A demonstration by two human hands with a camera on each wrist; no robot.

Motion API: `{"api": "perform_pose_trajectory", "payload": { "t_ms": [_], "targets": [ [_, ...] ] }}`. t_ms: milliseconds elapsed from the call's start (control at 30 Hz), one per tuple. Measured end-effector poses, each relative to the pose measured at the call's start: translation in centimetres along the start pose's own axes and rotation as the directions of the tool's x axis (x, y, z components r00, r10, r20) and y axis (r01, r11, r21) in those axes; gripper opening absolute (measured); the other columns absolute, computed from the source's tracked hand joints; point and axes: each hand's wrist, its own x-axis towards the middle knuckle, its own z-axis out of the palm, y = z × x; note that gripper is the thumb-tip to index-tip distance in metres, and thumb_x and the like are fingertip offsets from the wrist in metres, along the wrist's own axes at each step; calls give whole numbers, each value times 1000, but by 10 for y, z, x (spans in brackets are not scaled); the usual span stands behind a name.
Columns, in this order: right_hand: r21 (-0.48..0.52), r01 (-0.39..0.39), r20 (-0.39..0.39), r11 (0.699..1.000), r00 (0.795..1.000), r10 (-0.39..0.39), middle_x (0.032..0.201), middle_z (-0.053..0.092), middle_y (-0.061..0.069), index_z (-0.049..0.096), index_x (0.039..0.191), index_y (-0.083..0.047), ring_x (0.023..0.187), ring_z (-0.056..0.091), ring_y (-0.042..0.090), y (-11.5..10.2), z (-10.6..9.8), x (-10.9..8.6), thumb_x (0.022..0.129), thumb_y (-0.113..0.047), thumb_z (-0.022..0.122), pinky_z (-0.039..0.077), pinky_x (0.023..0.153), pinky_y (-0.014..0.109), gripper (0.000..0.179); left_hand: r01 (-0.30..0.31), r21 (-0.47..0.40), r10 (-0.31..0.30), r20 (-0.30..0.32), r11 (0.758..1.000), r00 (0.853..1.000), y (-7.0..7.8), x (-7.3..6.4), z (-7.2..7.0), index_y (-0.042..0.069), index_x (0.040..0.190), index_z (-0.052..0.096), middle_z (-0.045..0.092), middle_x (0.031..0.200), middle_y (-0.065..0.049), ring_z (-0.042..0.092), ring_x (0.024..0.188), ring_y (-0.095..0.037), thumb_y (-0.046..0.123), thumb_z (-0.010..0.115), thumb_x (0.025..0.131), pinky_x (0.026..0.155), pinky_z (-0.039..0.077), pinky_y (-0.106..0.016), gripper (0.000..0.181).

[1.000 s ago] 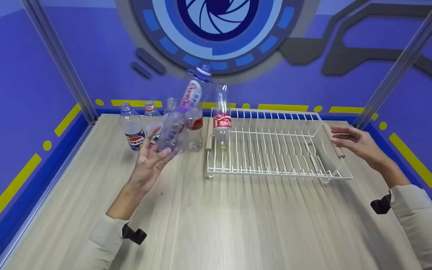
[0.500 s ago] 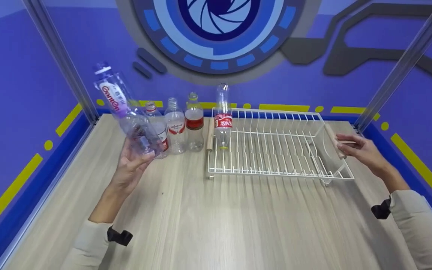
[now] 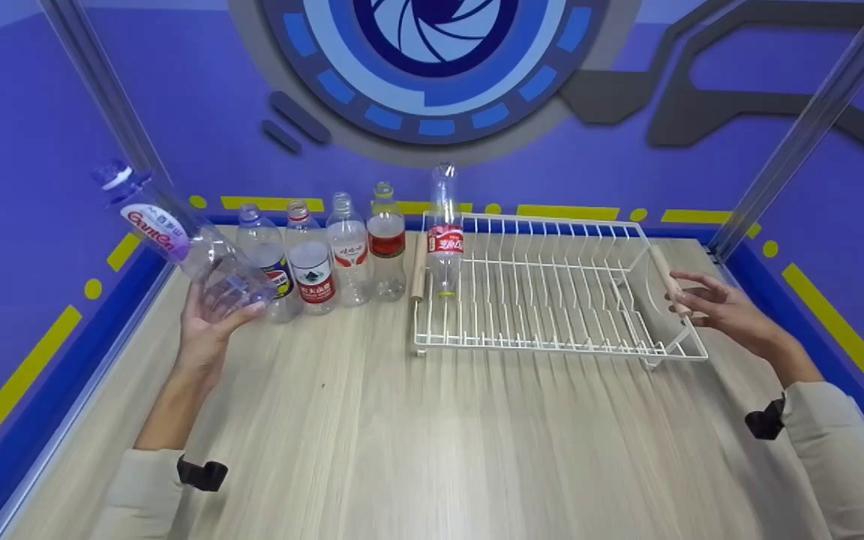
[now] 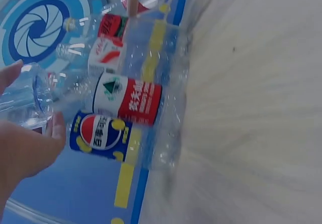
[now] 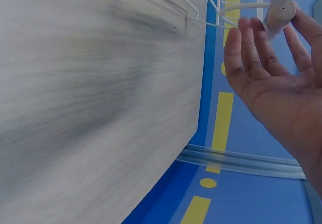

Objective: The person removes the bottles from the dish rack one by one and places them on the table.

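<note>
My left hand grips a clear plastic bottle with a Ganten label near its base end, held tilted up and to the left, in the air. In the left wrist view, thumb and fingers are round the bottle's end. Just right of it, a bottle with a blue label stands on the table. My right hand holds the right wooden handle of a white wire dish rack, its fingers curled about it in the right wrist view. A red-labelled bottle stands upside down in the rack's left end.
Beside the blue-labelled one stand a red-and-white-labelled bottle, a white-labelled bottle and a dark-red-labelled bottle, in a row left of the rack. Purple panels enclose the wooden table.
My left hand has carried the bottle leftward from in front of the row, tipping its top to the left. My right hand has settled on the rack's handle. The rack stays put.
</note>
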Motion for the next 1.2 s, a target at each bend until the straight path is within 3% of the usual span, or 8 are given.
{"api": "perform_pose_trajectory", "payload": {
  "t_ms": [167, 333, 433, 600, 700, 933, 1100, 1200],
  "targets": [
    [67, -10, 32, 998, 999, 8, 118, 74, -9, 34, 156, -12, 107, 70, 5, 4, 0, -1, 110, -11, 43, 58, 87, 24, 47, 11, 226, 3, -62, 974, 998, -7, 6, -17, 25, 158, 31, 47, 146, -7, 50, 127, -16, -5, 76, 86, 92, 52, -13, 90],
    [134, -13, 61, 991, 998, 5, 123, 74, -5, 31, 158, -15, 111, 69, 8, 7, 0, 1, 111, -11, 40, 57, 88, 25, 48, 40, 420, -5, -84, 906, 996, -17, 13, -33, 22, 161, 27, 42, 156, -17, 48, 135, -27, 1, 79, 86, 87, 50, -7, 94],
    [162, 0, 65, 987, 998, -11, 124, 74, -3, 31, 158, -16, 111, 70, 8, 9, -1, 1, 111, -10, 39, 57, 87, 25, 47, 72, 492, -28, -96, 868, 995, -22, 17, -39, 22, 163, 21, 40, 159, -19, 45, 140, -34, 3, 79, 87, 99, 51, -17, 97],
    [186, 10, 63, 982, 998, -23, 124, 73, -1, 31, 158, -15, 110, 70, 7, 12, 0, 0, 111, -10, 38, 57, 87, 24, 47, 115, 542, -50, -134, 832, 990, -29, 23, -45, 18, 164, 15, 37, 160, -23, 41, 144, -38, 0, 75, 89, 118, 40, -51, 97],
    [183, 6, 61, 983, 998, -18, 125, 72, -2, 30, 158, -15, 111, 69, 7, 13, 1, -2, 111, -11, 38, 57, 88, 23, 48, 138, 549, -64, -151, 824, 986, -35, 27, -47, 14, 163, 15, 35, 160, -25, 40, 144, -41, -3, 74, 87, 119, 38, -54, 97],
    [200, 27, 62, 979, 997, -40, 124, 72, -2, 28, 159, -15, 113, 68, 9, 15, 4, -1, 112, -11, 37, 58, 88, 23, 48, 127, 587, -57, -136, 799, 989, -46, 43, -52, 10, 159, 22, 41, 155, -27, 46, 140, -42, -10, 75, 82, 114, 44, -52, 96],
    [200, 20, 70, 980, 997, -34, 124, 71, -4, 27, 159, -16, 113, 68, 7, 15, 5, -2, 112, -12, 36, 57, 90, 23, 48, 98, 625, -29, -120, 775, 992, -55, 51, -57, 5, 154, 30, 48, 146, -27, 53, 131, -42, -16, 75, 77, 94, 52, -23, 91],
    [213, 9, 74, 977, 997, -25, 123, 71, -5, 26, 159, -17, 112, 68, 6, 15, 5, -1, 112, -12, 35, 57, 91, 24, 49, 100, 635, -43, -105, 766, 994, -59, 55, -60, 3, 153, 31, 48, 145, -29, 53, 131, -44, -15, 75, 77, 94, 51, -24, 90]
  ]
}}
